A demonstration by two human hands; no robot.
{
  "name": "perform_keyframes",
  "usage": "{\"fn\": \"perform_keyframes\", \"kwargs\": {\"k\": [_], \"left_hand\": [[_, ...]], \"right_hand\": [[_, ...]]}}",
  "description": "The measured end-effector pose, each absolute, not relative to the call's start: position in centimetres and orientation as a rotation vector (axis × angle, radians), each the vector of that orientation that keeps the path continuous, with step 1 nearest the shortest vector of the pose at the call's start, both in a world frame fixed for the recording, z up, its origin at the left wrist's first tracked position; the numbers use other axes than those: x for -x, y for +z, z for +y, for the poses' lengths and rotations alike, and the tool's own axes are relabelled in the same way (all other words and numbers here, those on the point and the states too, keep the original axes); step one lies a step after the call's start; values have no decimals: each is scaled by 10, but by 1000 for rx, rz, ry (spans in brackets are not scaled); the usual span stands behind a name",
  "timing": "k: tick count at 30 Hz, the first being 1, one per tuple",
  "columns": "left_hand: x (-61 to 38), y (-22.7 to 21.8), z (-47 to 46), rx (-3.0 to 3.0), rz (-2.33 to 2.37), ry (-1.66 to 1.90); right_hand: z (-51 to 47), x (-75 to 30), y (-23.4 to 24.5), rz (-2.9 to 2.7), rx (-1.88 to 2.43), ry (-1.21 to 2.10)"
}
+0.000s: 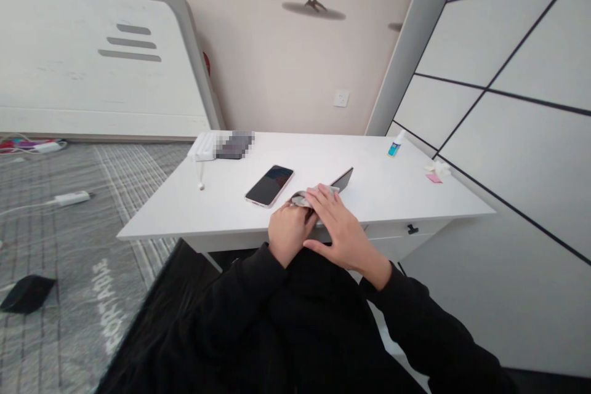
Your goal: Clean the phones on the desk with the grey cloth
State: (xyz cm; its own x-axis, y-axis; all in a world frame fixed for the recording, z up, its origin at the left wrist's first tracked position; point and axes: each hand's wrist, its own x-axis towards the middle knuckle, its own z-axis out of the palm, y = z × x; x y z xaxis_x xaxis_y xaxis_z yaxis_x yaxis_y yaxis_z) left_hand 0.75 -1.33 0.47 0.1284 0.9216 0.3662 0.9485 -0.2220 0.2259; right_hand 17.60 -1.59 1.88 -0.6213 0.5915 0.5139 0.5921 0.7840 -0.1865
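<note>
My left hand (287, 231) is closed, its fist at the front edge of the white table. A crumpled greyish cloth (301, 198) comes out at the top of that fist. My right hand (339, 228) lies over the cloth with fingers stretched out and thumb apart. Beyond the right fingertips, a thin flat panel with a dark face (342, 180) sticks up at a tilt. My hands hide its lower part, so what supports it cannot be seen. Left of the hands, a smartphone (270, 186) lies on the table with its dark screen up.
On the white table (194, 212) a white charger-like block with a cable (203, 146) sits beside a blurred dark item (235, 145). A small glue-like tube (396, 144), white scraps (438, 168) and a pink slip (434, 178) lie at the right. A drawer knob (412, 229) juts out below.
</note>
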Motion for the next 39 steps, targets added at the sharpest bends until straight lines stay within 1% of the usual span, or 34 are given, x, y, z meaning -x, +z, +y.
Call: {"fn": "perform_keyframes", "kwargs": {"k": [2,7,14,20,27,33,39], "left_hand": [[-6,4,-14,2315,-1905,-690],[-7,0,-16,2277,-1857,-784],[-7,3,-15,2319,-1846,-757],[-7,-2,-16,2277,-1792,-802],[-8,2,-15,2324,-1830,-772],[-7,-2,-16,2290,-1807,-792],[-8,2,-14,2324,-1860,-735]], "right_hand": [[-11,-181,19,-2411,894,-3],[26,-207,13,-2187,1135,-69],[-6,-184,17,-2372,910,6],[28,-207,10,-2139,1159,-86],[-2,-185,16,-2355,909,1],[29,-206,9,-2105,1157,-77],[-6,-182,17,-2369,863,10]]}}
